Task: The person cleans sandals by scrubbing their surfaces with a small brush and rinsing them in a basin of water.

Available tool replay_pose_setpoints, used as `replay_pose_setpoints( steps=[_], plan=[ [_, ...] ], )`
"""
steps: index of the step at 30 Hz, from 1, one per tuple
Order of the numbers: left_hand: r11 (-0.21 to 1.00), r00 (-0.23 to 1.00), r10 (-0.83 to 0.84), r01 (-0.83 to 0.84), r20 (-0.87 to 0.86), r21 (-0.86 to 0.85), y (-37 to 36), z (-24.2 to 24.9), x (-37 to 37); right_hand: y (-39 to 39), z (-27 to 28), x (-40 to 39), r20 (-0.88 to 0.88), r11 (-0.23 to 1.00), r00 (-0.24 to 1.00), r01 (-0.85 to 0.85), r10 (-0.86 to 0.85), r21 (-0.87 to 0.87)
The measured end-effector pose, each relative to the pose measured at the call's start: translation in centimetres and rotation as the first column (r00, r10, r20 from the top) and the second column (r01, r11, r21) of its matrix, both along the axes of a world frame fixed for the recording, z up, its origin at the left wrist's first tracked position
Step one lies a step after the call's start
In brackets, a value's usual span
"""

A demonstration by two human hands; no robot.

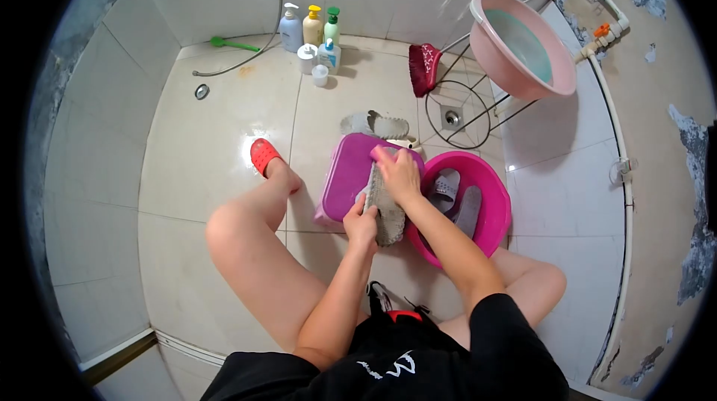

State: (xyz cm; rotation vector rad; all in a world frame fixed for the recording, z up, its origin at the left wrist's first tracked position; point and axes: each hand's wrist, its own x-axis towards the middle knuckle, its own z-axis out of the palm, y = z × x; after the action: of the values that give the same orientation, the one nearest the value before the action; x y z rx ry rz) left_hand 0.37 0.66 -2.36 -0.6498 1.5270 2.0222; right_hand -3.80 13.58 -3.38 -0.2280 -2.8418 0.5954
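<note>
A light grey slipper (388, 218) with a knobbly edge is tilted over the purple-topped stool (347, 166). My left hand (361, 225) is closed around its near left side. My right hand (400, 175) grips a small pink object (376, 153), perhaps a brush, against the slipper's far end; my fingers cover most of it. Past the stool, a pair of grey slippers (390, 127) lies on the floor. To the right stands a magenta basin (502, 199), holding a patterned slipper (446, 188) and a grey one (468, 210).
Several pump bottles (292, 29) stand by the back wall, near a green brush (233, 44). At right, a pink basin (564, 80) leans on a wire stand (457, 123), above a floor drain (451, 117). A red broom (424, 69) rests beside it. My left foot wears a red clog (263, 154).
</note>
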Motion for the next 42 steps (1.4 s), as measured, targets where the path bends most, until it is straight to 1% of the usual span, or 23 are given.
replay_pose_setpoints(
  steps=[1, 4, 6, 9, 10, 12, 14, 16, 17, 18, 20, 22, 24, 26, 28, 30, 32, 35, 36, 38, 39, 40, 42],
  plan=[
    [1.000, 1.000, 0.001, -0.001, 0.003, -0.011, 0.1, 0.1, -0.2, 0.6, 0.0, -1.2, -0.047, 0.983, 0.983, 0.180, -0.178, 0.048],
    [0.997, 0.995, 0.032, -0.038, 0.091, 0.065, -0.4, 2.5, -0.4, -1.3, -0.6, -2.4, 0.053, 0.972, 0.971, 0.233, -0.233, 0.014],
    [0.999, 0.997, 0.023, -0.025, 0.074, 0.022, -0.4, 1.8, -0.3, -3.0, -0.4, -0.5, -0.094, 0.994, 0.990, -0.110, 0.108, -0.009],
    [0.999, 0.999, 0.028, -0.027, 0.045, -0.024, 0.3, 0.4, -0.2, -0.1, 0.1, -1.6, 0.033, 0.967, 0.976, 0.209, -0.216, 0.145],
    [0.999, 0.999, 0.033, -0.032, 0.015, -0.031, 0.4, 0.1, -0.2, 0.0, -0.6, -1.4, 0.037, 0.967, 0.975, 0.211, -0.218, 0.143],
    [0.998, 0.997, 0.068, -0.068, 0.020, 0.005, 0.4, -0.5, -0.2, 0.2, -1.8, -1.2, -0.145, 0.901, 0.895, 0.431, -0.423, 0.035],
    [0.994, 0.995, 0.099, -0.100, 0.023, 0.044, 0.3, -0.4, -0.3, -1.5, -0.7, 1.7, -0.026, 0.913, 0.912, 0.408, -0.409, -0.022],
    [0.993, 0.993, 0.115, -0.115, -0.005, 0.009, 0.4, 0.1, -0.4, -1.9, -0.2, 4.6, -0.005, 0.994, 0.996, 0.093, -0.093, -0.061],
    [0.993, 0.993, 0.115, -0.115, 0.001, 0.011, 0.6, -0.1, -0.5, -0.7, 0.3, 5.3, 0.003, 0.998, 0.998, 0.059, -0.059, -0.017],
    [0.993, 0.990, 0.109, -0.112, -0.088, -0.035, 0.8, -0.3, -0.4, 0.8, 0.1, 5.5, 0.093, 0.987, 0.983, 0.160, -0.160, 0.007],
    [0.992, 0.979, 0.089, -0.104, -0.181, -0.075, 1.3, 0.3, -0.6, 2.2, 0.0, 6.2, -0.020, 0.936, 0.936, 0.352, -0.352, 0.012],
    [0.965, 0.983, 0.183, -0.175, 0.018, -0.196, 1.6, 1.9, -1.0, -0.1, 1.5, 6.9, 0.055, 0.950, 0.951, 0.307, -0.304, -0.061],
    [0.980, 0.979, 0.160, -0.173, 0.128, 0.098, 0.5, -5.6, -1.5, -3.4, 1.8, 8.9, -0.021, 0.973, 0.997, 0.068, -0.074, -0.220],
    [0.962, 0.975, 0.092, -0.139, 0.202, 0.234, -0.2, -4.4, -1.5, -3.3, 1.8, 9.2, -0.038, 0.983, 0.998, 0.046, -0.053, -0.179],
    [0.943, 0.958, 0.069, -0.154, 0.277, 0.296, 0.7, -2.7, -0.5, -0.6, 1.3, 7.5, 0.071, 0.962, 0.962, 0.258, -0.265, 0.091],
    [0.919, 0.936, 0.039, -0.171, 0.349, 0.356, 1.1, -0.5, 0.8, 0.0, 0.5, 6.8, 0.030, 0.927, 0.929, 0.365, -0.369, 0.089],
    [0.847, 0.889, -0.198, -0.057, 0.412, 0.528, 0.8, 1.6, 2.0, -1.1, 0.3, 6.7, 0.032, 0.894, 0.895, 0.446, -0.445, -0.032],
    [0.711, 0.848, -0.216, -0.202, 0.483, 0.673, 1.1, -2.0, 2.3, -4.3, 1.1, 9.9, 0.035, 0.969, 0.983, 0.181, -0.177, -0.169],
    [0.659, 0.853, -0.188, -0.259, 0.488, 0.706, 0.8, -2.7, 2.5, -5.3, 2.3, 10.9, 0.028, 0.971, 0.997, 0.076, -0.071, -0.226],
    [0.648, 0.817, -0.235, -0.272, 0.527, 0.711, 0.7, -3.1, 2.4, -4.8, 3.6, 11.4, 0.086, 0.967, 0.993, 0.095, -0.076, -0.238],
    [0.636, 0.782, -0.284, -0.280, 0.555, 0.720, 0.8, -3.1, 2.0, -3.1, 3.3, 11.1, 0.107, 0.985, 0.984, 0.150, -0.141, -0.086],
    [0.742, 0.859, -0.231, -0.148, 0.457, 0.654, 0.9, 0.4, 1.9, -1.5, 3.0, 10.6, 0.116, 0.978, 0.972, 0.198, -0.205, 0.073],
    [0.805, 0.879, -0.171, -0.136, 0.445, 0.577, 1.3, 1.8, 1.5, 0.1, 1.5, 10.5, 0.034, 0.918, 0.919, 0.394, -0.393, -0.037]
  ],
)
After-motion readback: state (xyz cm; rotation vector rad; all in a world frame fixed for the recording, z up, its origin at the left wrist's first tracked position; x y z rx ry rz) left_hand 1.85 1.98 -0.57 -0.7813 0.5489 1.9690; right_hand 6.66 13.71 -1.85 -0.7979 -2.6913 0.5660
